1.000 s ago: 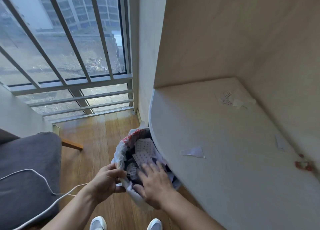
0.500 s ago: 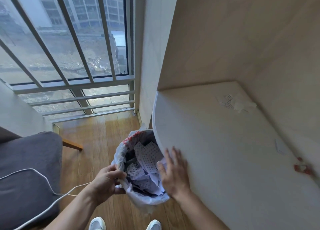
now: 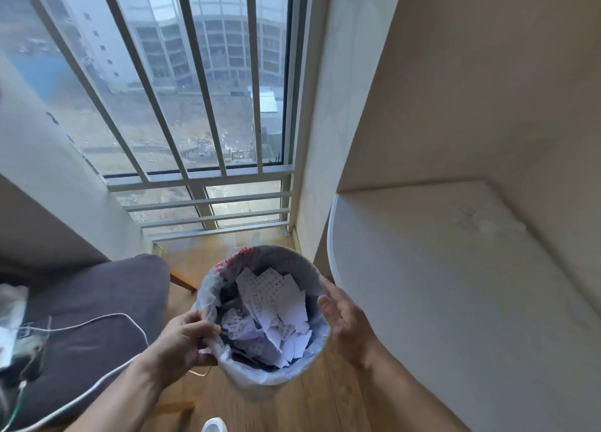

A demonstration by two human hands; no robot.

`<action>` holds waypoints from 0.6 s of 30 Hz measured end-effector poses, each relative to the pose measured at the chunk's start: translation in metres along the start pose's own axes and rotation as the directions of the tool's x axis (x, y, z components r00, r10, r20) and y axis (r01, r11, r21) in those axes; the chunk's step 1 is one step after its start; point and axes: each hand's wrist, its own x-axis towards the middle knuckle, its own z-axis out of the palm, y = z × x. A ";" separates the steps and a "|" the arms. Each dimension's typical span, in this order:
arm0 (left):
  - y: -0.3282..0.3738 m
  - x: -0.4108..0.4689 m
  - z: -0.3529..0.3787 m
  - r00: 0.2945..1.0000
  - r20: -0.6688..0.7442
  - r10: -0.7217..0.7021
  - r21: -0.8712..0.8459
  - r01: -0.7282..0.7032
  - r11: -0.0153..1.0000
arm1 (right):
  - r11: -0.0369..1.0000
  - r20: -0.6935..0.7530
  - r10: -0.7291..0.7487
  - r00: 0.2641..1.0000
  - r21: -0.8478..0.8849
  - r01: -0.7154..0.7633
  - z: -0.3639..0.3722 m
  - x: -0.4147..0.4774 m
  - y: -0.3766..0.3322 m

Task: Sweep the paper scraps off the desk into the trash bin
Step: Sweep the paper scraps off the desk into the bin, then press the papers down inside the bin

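Right hand (image 3: 344,321) moved off desk (image 3: 455,301), open beside trash bin (image 3: 312,272); left hand (image 3: 185,340) pinches bin liner (image 3: 211,288).

I read this as a high-rise apartment room: beyond my left hand (image 3: 185,340), a barred window (image 3: 195,106) overlooks tower blocks; a grey cushioned seat (image 3: 91,311) with a white cable (image 3: 97,321) lies left of it, over wood flooring (image 3: 325,399), and a pale built-in worktop (image 3: 455,301) right.
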 end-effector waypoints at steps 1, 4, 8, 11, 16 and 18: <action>0.007 -0.009 -0.008 1.000 -0.018 0.016 -0.007 -0.016 1.000 | 0.999 -0.026 -0.007 1.000 0.036 0.008 -0.004 0.001 -0.008; 0.032 -0.037 -0.024 0.996 -0.034 0.086 -0.026 -0.087 0.996 | 0.994 -0.097 -0.009 0.995 0.109 0.019 -0.014 0.006 -0.030; 0.072 -0.064 -0.021 0.983 0.041 0.179 -0.036 -0.178 0.983 | 0.990 -0.162 -0.053 0.985 0.119 0.073 -0.029 0.010 -0.063; 0.104 -0.075 0.003 0.969 0.126 0.213 -0.039 -0.209 0.977 | 0.984 -0.209 -0.102 0.973 0.119 0.129 -0.042 0.009 -0.092; 0.149 -0.075 0.054 0.934 0.255 0.251 -0.042 -0.248 0.968 | 0.965 -0.350 -0.167 0.922 0.136 0.226 -0.071 0.000 -0.130; 0.161 -0.074 0.081 0.924 0.294 0.245 -0.006 -0.254 0.967 | 0.963 -0.413 -0.146 0.899 0.147 0.225 -0.092 -0.006 -0.135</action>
